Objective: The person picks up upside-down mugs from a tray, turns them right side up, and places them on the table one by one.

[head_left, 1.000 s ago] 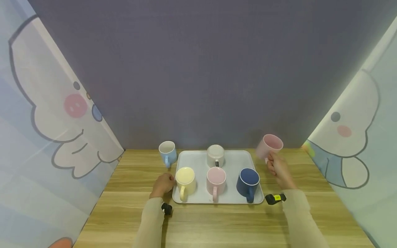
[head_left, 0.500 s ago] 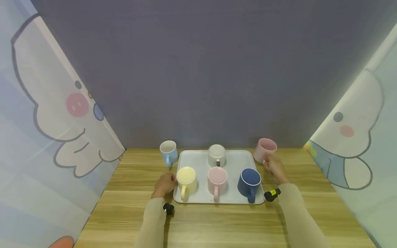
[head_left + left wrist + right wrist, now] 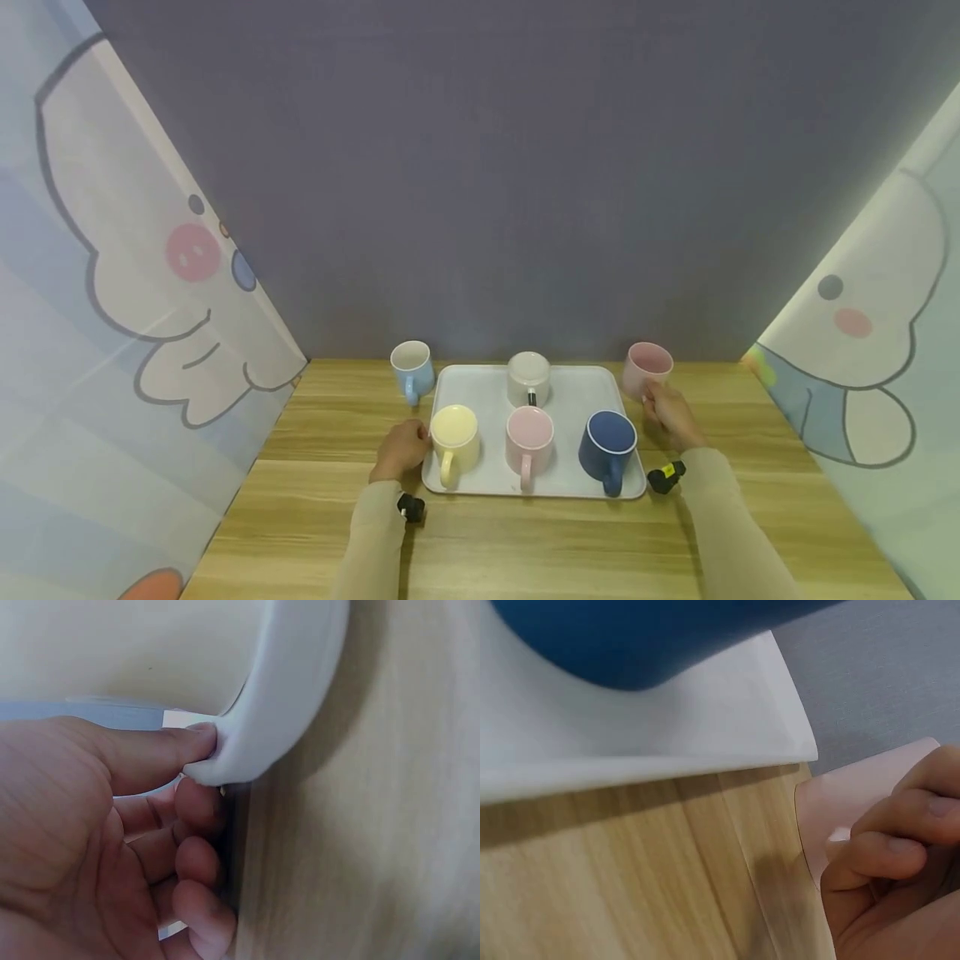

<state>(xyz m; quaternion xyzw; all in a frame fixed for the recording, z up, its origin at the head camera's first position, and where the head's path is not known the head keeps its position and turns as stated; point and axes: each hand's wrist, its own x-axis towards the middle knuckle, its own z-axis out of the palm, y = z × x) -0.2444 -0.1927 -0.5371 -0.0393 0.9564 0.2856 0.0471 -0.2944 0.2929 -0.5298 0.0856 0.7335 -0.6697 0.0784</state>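
Observation:
My right hand (image 3: 671, 412) grips the handle side of a pink mug (image 3: 647, 372), which stands upright just past the tray's back right corner. In the right wrist view curled fingers (image 3: 885, 859) cover the handle, and the mug's bottom edge meets the wood. At the left short side of a white tray (image 3: 487, 483), my left hand (image 3: 403, 446) pinches the rim; the left wrist view has its thumb (image 3: 169, 754) on top and the other fingers curled below. On the tray stand a yellow mug (image 3: 454, 433), a second pink mug (image 3: 529, 437), a dark blue mug (image 3: 606, 446) and a white mug (image 3: 528, 379).
A light blue mug (image 3: 414, 373) with a pale inside stands on the wooden table (image 3: 525, 550), left of the tray's back corner. Behind the table rises a grey wall (image 3: 480, 183). Cartoon-printed curtains (image 3: 120, 275) flank both sides.
The pink mug in my right hand has come down from a tilted, raised pose to upright on the table. My left hand keeps its hold on the tray rim.

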